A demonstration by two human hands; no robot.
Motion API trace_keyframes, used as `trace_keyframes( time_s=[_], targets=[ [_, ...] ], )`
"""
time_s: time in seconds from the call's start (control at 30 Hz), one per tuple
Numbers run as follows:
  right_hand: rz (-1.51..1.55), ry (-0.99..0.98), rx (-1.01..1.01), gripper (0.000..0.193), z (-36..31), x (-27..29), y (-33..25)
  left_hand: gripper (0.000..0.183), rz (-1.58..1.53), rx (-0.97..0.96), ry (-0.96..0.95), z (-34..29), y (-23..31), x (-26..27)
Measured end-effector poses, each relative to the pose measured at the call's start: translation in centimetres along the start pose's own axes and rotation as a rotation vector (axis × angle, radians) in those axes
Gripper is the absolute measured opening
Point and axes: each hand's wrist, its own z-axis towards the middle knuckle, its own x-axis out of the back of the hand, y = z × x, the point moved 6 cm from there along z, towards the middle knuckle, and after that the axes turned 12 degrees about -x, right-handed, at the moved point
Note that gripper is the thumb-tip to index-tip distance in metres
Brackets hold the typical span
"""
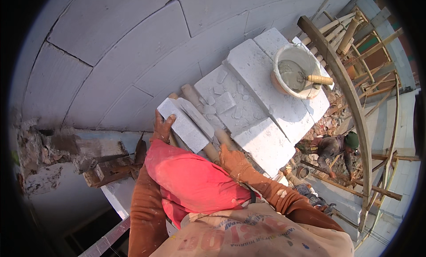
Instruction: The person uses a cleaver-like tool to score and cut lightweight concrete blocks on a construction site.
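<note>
Grasping white block [183, 127], left hand [162, 126]; lettered shirt [253, 234]

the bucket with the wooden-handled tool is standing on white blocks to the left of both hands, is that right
Not quite: the bucket with the wooden-handled tool stands on white blocks, but the head view shows it right of both left hand and right hand.
</note>
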Motion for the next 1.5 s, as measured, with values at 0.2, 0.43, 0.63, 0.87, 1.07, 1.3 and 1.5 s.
trace_keyframes(
  time_s=[0.2, 0.43, 0.63, 0.87, 1.07, 1.3, 1.5],
  targets=[
    [0.404, 0.545, 0.368, 0.023, -2.6, 11.5, -4.4, 0.076, -0.018, -0.050, 0.003, -1.0, -0.3, 0.2],
    [0.068, 0.249, 0.125, 0.029, -0.5, -1.2, 1.7, 0.074, 0.006, 0.029, 0.010, -0.8, -1.2, -0.2],
    [0.136, 0.229, 0.046, 0.023, -1.9, 0.6, 0.2, 0.070, -0.022, -0.015, -0.028, -2.3, -0.4, -0.4],
    [0.408, 0.733, 0.462, 0.023, -2.8, 8.3, -3.2, 0.071, -0.028, -0.064, -0.039, -0.8, -0.4, -0.4],
    [0.082, 0.144, -0.113, 0.035, 1.0, -2.8, 3.2, 0.070, -0.028, -0.024, -0.004, -0.9, -0.6, -0.3],
    [0.540, 0.529, 0.263, 0.025, -1.7, 9.8, -3.1, 0.062, -0.111, -0.013, -0.015, -1.4, 0.7, -0.5],
    [0.037, 0.003, -0.088, 0.031, 0.5, -3.6, 2.4, 0.060, -0.064, -0.063, -0.064, -1.0, 0.9, -1.0]
  ],
)
